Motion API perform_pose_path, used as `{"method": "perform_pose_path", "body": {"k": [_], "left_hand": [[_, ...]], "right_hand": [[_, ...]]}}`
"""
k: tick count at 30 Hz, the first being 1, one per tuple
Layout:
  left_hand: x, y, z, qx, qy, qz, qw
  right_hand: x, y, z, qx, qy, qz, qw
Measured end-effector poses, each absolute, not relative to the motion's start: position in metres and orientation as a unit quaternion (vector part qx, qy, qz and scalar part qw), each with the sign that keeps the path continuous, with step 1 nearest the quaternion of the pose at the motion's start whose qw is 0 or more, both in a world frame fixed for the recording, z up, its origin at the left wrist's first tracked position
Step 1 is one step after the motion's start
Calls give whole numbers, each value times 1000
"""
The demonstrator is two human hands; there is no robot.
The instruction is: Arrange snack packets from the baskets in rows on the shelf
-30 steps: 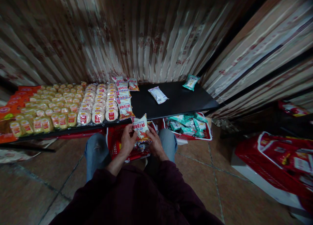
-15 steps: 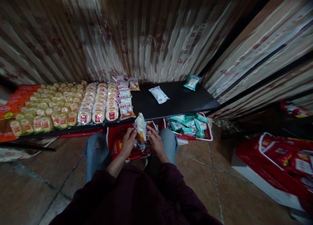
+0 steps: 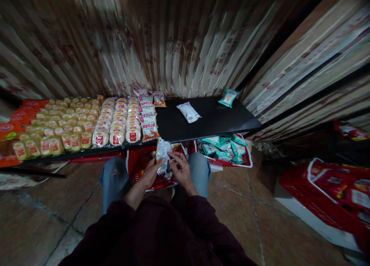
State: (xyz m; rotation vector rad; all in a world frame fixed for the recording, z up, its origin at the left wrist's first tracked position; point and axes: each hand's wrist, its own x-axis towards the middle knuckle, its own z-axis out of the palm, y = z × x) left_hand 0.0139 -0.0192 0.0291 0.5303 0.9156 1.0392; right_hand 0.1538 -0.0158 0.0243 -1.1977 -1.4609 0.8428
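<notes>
Left hand [image 3: 148, 174] is pinching a snack packet [image 3: 164, 148] right by the bench's [image 3: 211, 121] near edge, over a red basket [image 3: 133, 158]. Right hand [image 3: 182, 173] is touching it too, can't tell if those fingers are gripping.

Pale snack packet [image 3: 163, 148], print-covered face up — held at the near edge of the black table [image 3: 208, 121].
Whitish film with fine print, a yellowish tint down its left side and a striped strip at its lower end; its upper end meets the table's edge in this view — whether they touch is unclear — and the rest hangs over the red basket [image 3: 133, 158], thumb of the left hand [image 3: 148, 174] across its face.
</notes>
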Motion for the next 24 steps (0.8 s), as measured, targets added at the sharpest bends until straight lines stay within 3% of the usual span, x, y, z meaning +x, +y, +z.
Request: {"method": "perform_pose_path", "body": {"k": [7, 24], "left_hand": [[9, -20, 22, 236, 397, 467, 754], [4, -20, 12, 174, 400, 462, 773]], "right_hand": [[154, -17, 24, -482, -667, 271, 499], [157, -4, 30, -531, -621, 279, 504]]}}
